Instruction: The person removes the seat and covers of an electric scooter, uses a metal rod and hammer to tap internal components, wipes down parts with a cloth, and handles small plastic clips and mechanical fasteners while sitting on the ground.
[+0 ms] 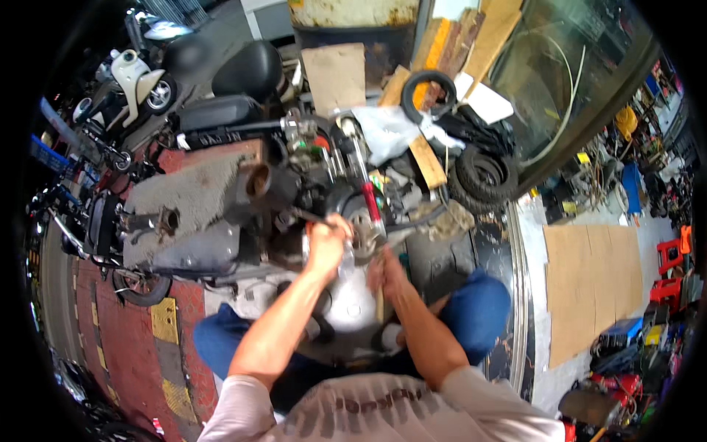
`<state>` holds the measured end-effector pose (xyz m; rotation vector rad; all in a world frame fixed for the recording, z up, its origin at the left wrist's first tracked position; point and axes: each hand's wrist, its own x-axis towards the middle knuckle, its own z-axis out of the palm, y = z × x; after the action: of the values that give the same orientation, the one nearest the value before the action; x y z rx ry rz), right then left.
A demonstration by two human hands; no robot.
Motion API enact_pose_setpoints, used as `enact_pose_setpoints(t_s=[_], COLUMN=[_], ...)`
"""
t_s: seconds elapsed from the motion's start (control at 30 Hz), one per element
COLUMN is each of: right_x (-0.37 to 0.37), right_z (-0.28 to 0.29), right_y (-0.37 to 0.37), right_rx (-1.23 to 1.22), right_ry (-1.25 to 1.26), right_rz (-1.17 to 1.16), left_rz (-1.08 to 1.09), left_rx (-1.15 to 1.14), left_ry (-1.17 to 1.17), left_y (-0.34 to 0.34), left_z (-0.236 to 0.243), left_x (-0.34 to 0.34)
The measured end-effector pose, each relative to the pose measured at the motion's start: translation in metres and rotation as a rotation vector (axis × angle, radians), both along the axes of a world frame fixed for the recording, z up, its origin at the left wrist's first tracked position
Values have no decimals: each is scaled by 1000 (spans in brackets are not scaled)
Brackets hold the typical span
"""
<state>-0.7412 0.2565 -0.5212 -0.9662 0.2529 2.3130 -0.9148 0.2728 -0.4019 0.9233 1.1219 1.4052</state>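
Observation:
My left hand (328, 247) is closed at a metal assembly in front of me, near a thin dark bar; what exactly it grips is unclear. My right hand (387, 272), slightly blurred, is closed just right of it by a pale, narrow piece that I cannot identify. Between and beyond them are a round metal part (364, 234) and a red shock absorber (371, 203). A dark metal housing (258, 195) lies up to the left. Below my hands is a silver part (350, 306), between my knees.
Scooters (136, 81) stand at left beside a worn mat (180, 195). Tyres (484, 180), boards (427, 162) and plastic sheeting (387, 129) are piled ahead. Right are a glass pane (560, 74), a metal track (519, 309), cardboard (593, 287) and red stools (666, 295).

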Motion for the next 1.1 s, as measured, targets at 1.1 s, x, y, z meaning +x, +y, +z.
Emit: enact_pose_setpoints(t_s=[1.1], right_x=[-15], right_z=[69], right_y=[-105], right_rx=[171], right_ry=[-73], right_rz=[-105], left_rz=[-294], left_rx=[-110], left_ry=[-154], left_y=[-24], left_z=[24], left_x=[-28])
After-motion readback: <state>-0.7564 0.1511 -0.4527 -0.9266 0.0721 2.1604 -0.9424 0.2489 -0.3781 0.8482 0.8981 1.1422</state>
